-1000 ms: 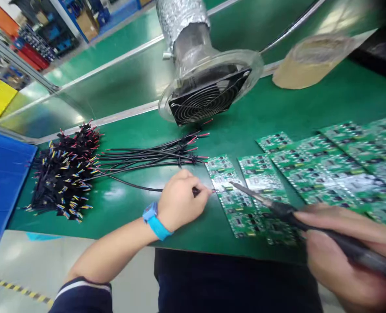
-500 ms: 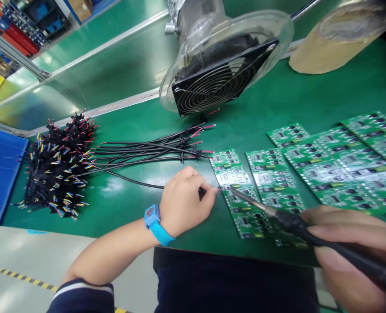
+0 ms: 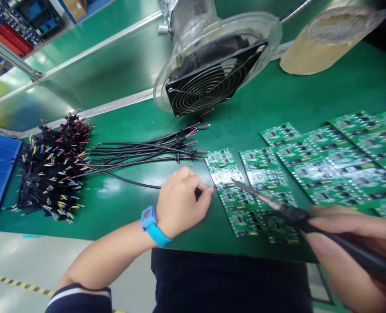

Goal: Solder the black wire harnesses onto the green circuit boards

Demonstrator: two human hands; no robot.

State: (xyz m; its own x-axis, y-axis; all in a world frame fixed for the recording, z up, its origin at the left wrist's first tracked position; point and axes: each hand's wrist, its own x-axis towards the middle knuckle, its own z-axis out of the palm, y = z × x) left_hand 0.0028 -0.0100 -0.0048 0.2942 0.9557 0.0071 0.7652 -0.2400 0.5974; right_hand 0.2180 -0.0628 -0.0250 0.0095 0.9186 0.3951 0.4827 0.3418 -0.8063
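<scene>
My left hand, with a blue wrist strap, pinches a black cable near its end. The cable's thin red wire tip pokes out past my fingertips at the left edge of a green circuit board. In my right hand is a soldering iron, fingers closed around its dark handle. The iron's metal tip is over the same board, a short way right of the wire end; whether it touches the board I cannot tell. A second board lies just to the right.
More circuit boards overlap on the right of the green bench. Loose black cables and a big cable bundle lie left, beside a blue bin. A fume extractor fan hangs over the back; a tan cylinder stands right of it.
The iron's tip has moved slightly up and away from the wire end. My left hand keeps its pinch on the cable. The whole view has shifted a little.
</scene>
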